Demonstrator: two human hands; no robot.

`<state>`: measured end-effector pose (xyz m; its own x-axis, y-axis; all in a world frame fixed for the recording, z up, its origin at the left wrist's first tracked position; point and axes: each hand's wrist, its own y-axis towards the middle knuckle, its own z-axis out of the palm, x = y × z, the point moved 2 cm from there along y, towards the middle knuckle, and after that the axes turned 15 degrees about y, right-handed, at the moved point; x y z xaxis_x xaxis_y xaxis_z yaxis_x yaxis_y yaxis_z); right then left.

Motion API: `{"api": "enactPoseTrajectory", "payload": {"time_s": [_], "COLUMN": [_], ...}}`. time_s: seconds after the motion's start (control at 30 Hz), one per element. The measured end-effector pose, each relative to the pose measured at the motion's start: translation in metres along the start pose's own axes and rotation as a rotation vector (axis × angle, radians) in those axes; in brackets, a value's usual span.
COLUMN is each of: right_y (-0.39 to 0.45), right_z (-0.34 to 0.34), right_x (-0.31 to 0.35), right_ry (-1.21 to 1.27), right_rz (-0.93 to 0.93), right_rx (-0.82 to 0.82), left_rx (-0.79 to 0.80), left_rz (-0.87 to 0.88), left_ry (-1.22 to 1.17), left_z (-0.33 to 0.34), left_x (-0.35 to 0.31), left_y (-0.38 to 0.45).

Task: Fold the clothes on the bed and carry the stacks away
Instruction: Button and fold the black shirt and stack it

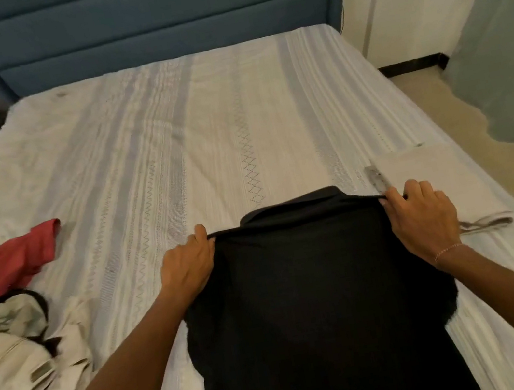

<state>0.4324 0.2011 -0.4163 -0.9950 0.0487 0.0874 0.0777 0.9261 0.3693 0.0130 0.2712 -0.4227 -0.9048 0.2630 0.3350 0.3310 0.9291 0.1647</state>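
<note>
Because the fingers (396,196) of the right hand (423,222) pinch only a thin ridge of cloth at one shoulder of the black shirt (319,304), and the left hand (189,268) curls its fingers over the opposite shoulder seam in much the same light way, either corner could slip free if the cloth is pulled or lifted unevenly, and the fold would then likely land crooked. A smooth dark knit like this probably slides on itself, so wrinkles may hide until the stack is built. The shirt lies back up at the near edge of the bed (234,113), collar pointing toward the headboard (146,21), its body spread flat and running out of view below. To the left, apart from it, a red garment (10,262) and a cream garment (6,359) lie crumpled and unfolded; just beside the right hand sits a pale folded cloth (434,177).
</note>
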Motion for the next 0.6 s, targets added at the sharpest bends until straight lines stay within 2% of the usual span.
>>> {"api": "enactPoseTrajectory", "payload": {"time_s": [0.2, 0.33, 0.4, 0.47, 0.6], "right_y": [0.014, 0.01, 0.007, 0.009, 0.012], "right_z": [0.115, 0.166, 0.179, 0.181, 0.161], "right_x": [-0.013, -0.025, -0.03, -0.033, -0.039], "right_ry": [-0.094, -0.019, -0.004, 0.043, 0.235], "right_rz": [0.011, 0.014, 0.01, 0.025, 0.182], "right_rx": [0.292, 0.344, 0.352, 0.317, -0.058], "left_rx": [0.136, 0.302, 0.323, 0.21, -0.136], "left_rz": [-0.002, -0.019, -0.015, 0.002, -0.057], "left_ry": [0.014, 0.006, -0.031, -0.05, -0.107], "left_z": [0.117, 0.157, 0.163, 0.163, 0.14], "left_x": [-0.032, -0.042, -0.041, -0.037, -0.027], "left_y": [0.033, 0.04, 0.042, 0.043, 0.055]}}
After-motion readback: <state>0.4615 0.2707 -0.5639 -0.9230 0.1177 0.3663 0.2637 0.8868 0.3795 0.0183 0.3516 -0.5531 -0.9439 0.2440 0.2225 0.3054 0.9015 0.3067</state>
